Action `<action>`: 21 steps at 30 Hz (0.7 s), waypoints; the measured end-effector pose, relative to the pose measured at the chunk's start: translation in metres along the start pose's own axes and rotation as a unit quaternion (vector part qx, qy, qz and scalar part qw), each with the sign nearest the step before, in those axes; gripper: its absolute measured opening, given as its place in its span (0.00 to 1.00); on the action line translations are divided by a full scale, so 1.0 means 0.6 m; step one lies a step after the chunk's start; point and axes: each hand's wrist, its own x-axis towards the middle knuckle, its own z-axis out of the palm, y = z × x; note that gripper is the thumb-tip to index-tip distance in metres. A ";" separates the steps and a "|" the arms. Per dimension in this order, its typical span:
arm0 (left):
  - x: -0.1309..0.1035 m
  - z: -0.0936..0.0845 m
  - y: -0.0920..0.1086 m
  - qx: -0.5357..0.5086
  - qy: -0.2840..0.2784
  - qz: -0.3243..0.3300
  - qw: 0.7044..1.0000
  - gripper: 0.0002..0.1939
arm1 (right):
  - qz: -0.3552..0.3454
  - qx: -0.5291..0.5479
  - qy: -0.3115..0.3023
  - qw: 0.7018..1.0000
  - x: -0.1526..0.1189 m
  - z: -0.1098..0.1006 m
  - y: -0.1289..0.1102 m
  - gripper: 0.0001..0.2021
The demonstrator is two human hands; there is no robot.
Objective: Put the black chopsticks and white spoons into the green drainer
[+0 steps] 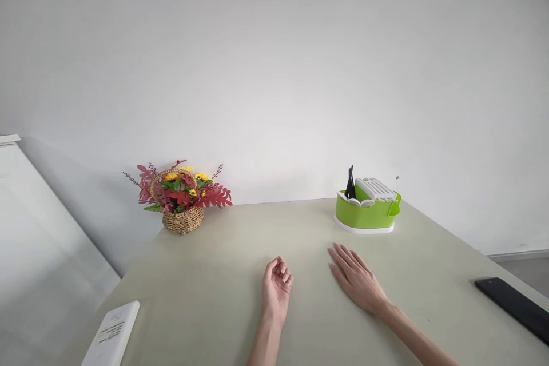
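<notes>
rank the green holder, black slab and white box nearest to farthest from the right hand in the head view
From the right hand:
1. Green holder: just beyond it
2. Black slab: off to the right
3. White box: far left

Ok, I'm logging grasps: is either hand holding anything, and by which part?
Nothing visible is held: the left hand is loosely curled, palm up; the right hand palm down.

Right of center in the frame, near the far edge of the surface [295,229]: a green organizer [364,216]. Stands upright on a white base [364,230]; carries a slotted white top [377,189] toward the right, rounded white lobes [354,202] along the front-left rim, and slim black sticks [350,186] standing at left.
</notes>
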 end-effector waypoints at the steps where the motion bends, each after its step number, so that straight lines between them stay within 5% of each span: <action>1: 0.000 -0.001 0.001 -0.004 -0.002 -0.001 1.000 0.10 | 0.002 -0.001 0.001 1.000 0.000 0.000 -0.001 0.32; 21: 0.005 -0.007 0.011 -0.037 -0.019 -0.008 0.999 0.06 | 0.034 0.014 0.005 0.999 0.001 -0.014 -0.009 0.30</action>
